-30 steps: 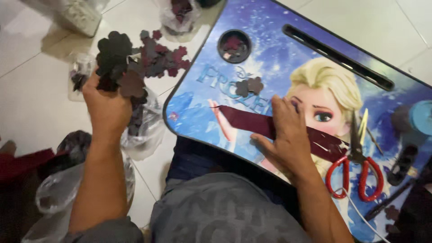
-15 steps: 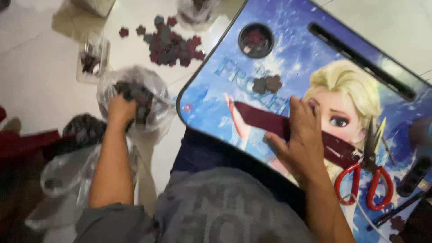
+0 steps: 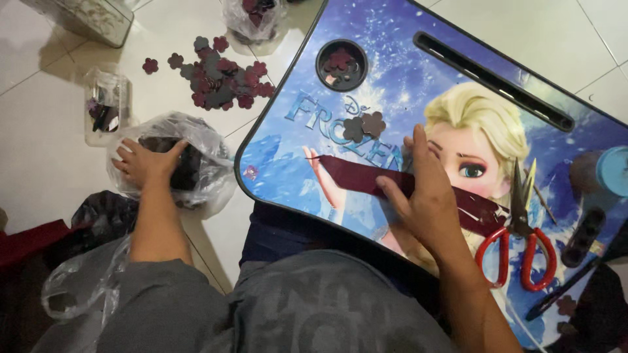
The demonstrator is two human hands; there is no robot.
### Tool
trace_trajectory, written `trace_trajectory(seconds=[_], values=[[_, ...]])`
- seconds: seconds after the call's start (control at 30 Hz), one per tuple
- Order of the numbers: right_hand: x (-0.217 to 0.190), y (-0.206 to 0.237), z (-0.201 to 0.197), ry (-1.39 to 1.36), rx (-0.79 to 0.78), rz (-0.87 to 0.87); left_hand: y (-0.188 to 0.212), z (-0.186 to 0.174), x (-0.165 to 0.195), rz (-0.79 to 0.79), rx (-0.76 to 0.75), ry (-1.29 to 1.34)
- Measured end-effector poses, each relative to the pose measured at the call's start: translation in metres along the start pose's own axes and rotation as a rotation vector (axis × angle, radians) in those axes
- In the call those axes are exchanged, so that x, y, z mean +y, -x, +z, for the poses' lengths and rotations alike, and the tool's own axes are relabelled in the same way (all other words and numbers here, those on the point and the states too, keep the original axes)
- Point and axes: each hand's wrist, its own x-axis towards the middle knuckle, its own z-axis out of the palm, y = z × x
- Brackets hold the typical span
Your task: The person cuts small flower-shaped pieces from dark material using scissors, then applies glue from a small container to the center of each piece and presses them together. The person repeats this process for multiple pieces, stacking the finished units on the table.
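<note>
A view from above onto a person seated on a pale tiled floor with a blue cartoon-printed lap desk across the knees; the left hand lies with fingers spread flat on a clear plastic bag of dark pieces on the floor, just left of the desk, pressing down on it; the right hand lies open, palm down on the desk, fingers pressing a long dark red strip that runs slantwise across the print; two dark flower-shaped cut-outs sit near the strip's upper side; more lie in the desk's round cup hole; a loose heap of flower cut-outs rests on the floor beyond the bag; red-handled scissors lie shut on the desk, right of the hand, touching the strip's far end.
</note>
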Motion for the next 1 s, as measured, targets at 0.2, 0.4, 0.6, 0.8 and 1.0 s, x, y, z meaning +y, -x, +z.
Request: trace_trajectory(seconds=[0.2,0.4,0.6,0.8,1.0], values=[[-0.008,-0.05,0.027,0.125,-0.011,-0.225,-0.011,0.008,0.008,0.127,-0.116,-0.18],[-0.015,-0.056,0.05,0.157,0.086,-0.257,-0.008,-0.008,0.001,0.323,0.062,-0.321],[-0.03,-0.049,0.04,0.102,0.114,-0.153,0.057,-0.038,0.007,0.75,0.289,0.303],[-0.072,-0.014,0.02,-0.198,0.215,-0.255,0.168,-0.007,0.047,0.881,-0.601,1.231],[-0.08,0.022,-0.001,-0.128,0.22,-0.245,0.214,0.025,0.06,0.44,-1.179,1.388]])
